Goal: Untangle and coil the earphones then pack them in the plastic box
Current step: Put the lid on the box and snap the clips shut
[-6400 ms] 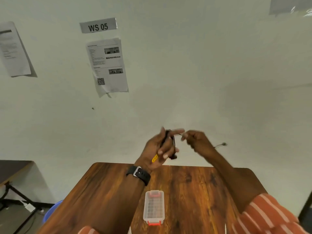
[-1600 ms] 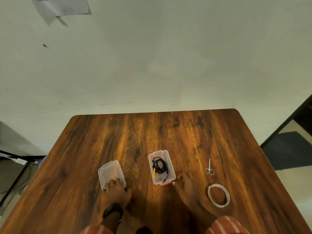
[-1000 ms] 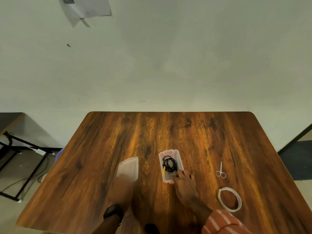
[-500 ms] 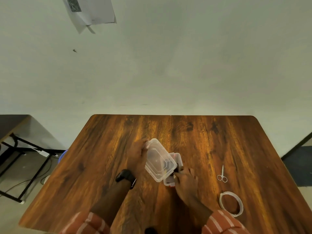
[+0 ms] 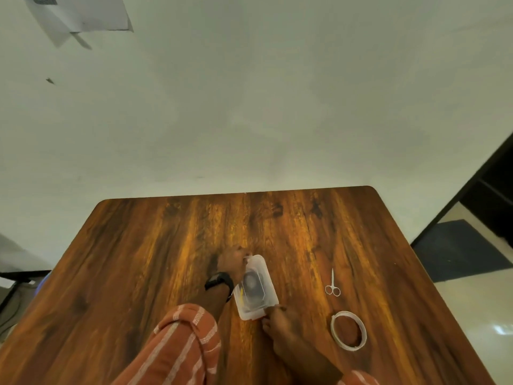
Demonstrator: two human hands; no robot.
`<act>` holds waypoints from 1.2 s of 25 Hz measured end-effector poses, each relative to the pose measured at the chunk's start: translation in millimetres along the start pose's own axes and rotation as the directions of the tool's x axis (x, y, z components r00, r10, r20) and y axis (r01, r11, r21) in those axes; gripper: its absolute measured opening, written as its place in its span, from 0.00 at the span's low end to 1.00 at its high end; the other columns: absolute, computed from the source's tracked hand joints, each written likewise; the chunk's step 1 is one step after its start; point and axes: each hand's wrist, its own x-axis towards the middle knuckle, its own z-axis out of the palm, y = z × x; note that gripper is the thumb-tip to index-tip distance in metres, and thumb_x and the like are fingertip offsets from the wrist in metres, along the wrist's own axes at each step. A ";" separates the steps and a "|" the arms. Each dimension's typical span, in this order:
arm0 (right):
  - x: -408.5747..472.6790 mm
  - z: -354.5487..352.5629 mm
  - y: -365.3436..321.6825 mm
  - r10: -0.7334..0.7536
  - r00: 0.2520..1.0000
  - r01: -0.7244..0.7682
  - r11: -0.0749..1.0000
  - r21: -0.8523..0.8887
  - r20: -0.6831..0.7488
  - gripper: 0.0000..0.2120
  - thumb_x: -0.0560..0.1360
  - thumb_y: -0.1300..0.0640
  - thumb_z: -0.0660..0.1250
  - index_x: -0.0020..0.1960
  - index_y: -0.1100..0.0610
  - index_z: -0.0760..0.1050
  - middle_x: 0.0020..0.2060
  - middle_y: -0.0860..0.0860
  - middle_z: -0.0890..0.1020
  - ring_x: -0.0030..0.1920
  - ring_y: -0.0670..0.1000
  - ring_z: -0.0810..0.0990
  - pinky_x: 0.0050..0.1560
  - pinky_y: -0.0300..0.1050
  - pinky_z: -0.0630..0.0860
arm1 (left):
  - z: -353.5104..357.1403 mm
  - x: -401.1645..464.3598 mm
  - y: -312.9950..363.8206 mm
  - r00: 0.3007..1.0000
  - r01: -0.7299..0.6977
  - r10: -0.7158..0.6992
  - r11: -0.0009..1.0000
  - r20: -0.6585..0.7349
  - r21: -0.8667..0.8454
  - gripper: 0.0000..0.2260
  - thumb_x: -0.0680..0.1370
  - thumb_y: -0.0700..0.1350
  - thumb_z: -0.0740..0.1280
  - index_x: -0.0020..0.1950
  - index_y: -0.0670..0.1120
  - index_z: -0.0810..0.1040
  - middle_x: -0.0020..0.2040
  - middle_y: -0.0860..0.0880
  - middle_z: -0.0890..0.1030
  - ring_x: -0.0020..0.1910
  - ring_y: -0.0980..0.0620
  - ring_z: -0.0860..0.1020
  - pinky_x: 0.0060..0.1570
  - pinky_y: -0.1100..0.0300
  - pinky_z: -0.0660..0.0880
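Note:
The clear plastic box [image 5: 267, 309] lies on the wooden table [image 5: 155, 262] with its clear lid [image 5: 256, 269] resting on top. Through the lid I see the coiled black earphones [image 5: 252, 284] with a yellow part inside. My left hand [image 5: 231, 261] grips the far end of the lid, a black watch on its wrist. My right hand [image 5: 277, 320] rests its fingertips on the box's near right corner.
Small silver scissors [image 5: 332, 284] lie to the right of the box. A white tape roll [image 5: 348, 330] lies nearer, right of my right hand. The wall stands just behind the table's far edge. A dark doorway opens at the right.
My left hand has brought the lid from a tilted hold down flat onto the box. The earphones went from my hands into the box earlier. My right hand stayed at the near end.

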 end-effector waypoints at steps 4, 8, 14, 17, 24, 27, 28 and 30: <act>-2.3 0.8 -6.5 0.047 0.998 -0.050 0.994 0.097 0.030 0.09 0.77 0.63 0.68 0.54 0.58 0.70 0.48 0.56 0.79 0.52 0.59 0.80 0.61 0.58 0.79 | 6.8 -2.3 -11.8 0.994 0.090 -0.087 0.995 0.071 -0.041 0.11 0.81 0.42 0.62 0.61 0.50 0.79 0.59 0.47 0.82 0.55 0.48 0.81 0.58 0.51 0.79; -0.7 -6.8 -15.9 -0.041 0.998 0.042 0.999 0.013 -0.038 0.10 0.75 0.63 0.69 0.55 0.56 0.74 0.48 0.55 0.80 0.48 0.56 0.82 0.54 0.57 0.83 | 2.7 -16.6 -18.8 0.981 0.191 -0.191 0.981 0.024 -0.028 0.11 0.82 0.46 0.60 0.61 0.51 0.79 0.56 0.48 0.83 0.52 0.48 0.82 0.55 0.52 0.80; 7.7 -28.5 -46.4 -0.262 0.964 0.258 0.963 -0.078 -0.046 0.13 0.72 0.69 0.69 0.49 0.53 0.74 0.47 0.54 0.81 0.45 0.53 0.80 0.45 0.51 0.82 | 14.9 -62.9 -32.4 0.908 0.414 -0.415 0.865 0.059 -0.282 0.10 0.80 0.48 0.66 0.56 0.45 0.82 0.51 0.48 0.84 0.47 0.50 0.82 0.47 0.57 0.80; 14.4 -29.7 -52.7 -0.271 0.962 0.266 0.955 -0.134 -0.025 0.14 0.72 0.70 0.70 0.55 0.56 0.76 0.50 0.56 0.82 0.48 0.56 0.81 0.46 0.55 0.84 | 26.0 -84.6 -35.7 0.867 0.482 -0.488 0.766 0.104 -0.425 0.10 0.79 0.50 0.67 0.52 0.45 0.83 0.50 0.47 0.85 0.45 0.50 0.83 0.49 0.54 0.82; 18.5 -42.8 -46.5 -0.068 0.995 0.077 0.987 -0.144 0.070 0.07 0.77 0.57 0.70 0.43 0.54 0.73 0.48 0.55 0.80 0.48 0.56 0.80 0.50 0.52 0.77 | 33.1 -92.4 -33.0 0.750 0.607 -0.579 0.410 0.320 -0.681 0.18 0.80 0.53 0.67 0.64 0.44 0.76 0.47 0.50 0.80 0.50 0.46 0.80 0.53 0.48 0.81; 19.6 -44.1 -44.3 -0.049 0.994 0.061 0.990 -0.124 0.098 0.07 0.77 0.56 0.70 0.43 0.54 0.72 0.46 0.53 0.80 0.51 0.56 0.80 0.57 0.55 0.75 | 34.6 -92.8 -32.2 0.737 0.619 -0.580 0.371 0.348 -0.693 0.18 0.80 0.54 0.66 0.63 0.43 0.76 0.53 0.46 0.81 0.55 0.43 0.80 0.53 0.49 0.80; 19.4 -44.1 -43.1 -0.050 0.994 0.062 0.991 -0.120 0.101 0.07 0.77 0.56 0.69 0.44 0.54 0.72 0.46 0.53 0.80 0.51 0.56 0.80 0.58 0.55 0.75 | 34.4 -93.1 -31.6 0.733 0.621 -0.584 0.366 0.348 -0.694 0.19 0.79 0.55 0.66 0.63 0.43 0.76 0.55 0.45 0.81 0.55 0.43 0.80 0.53 0.49 0.80; 19.4 -44.4 -42.2 -0.054 0.993 0.065 0.991 -0.116 0.101 0.07 0.77 0.57 0.70 0.44 0.55 0.72 0.47 0.54 0.80 0.51 0.56 0.80 0.58 0.55 0.76 | 35.4 -92.5 -32.8 0.732 0.616 -0.593 0.367 0.335 -0.697 0.20 0.79 0.55 0.67 0.64 0.42 0.76 0.58 0.43 0.82 0.55 0.43 0.81 0.51 0.50 0.81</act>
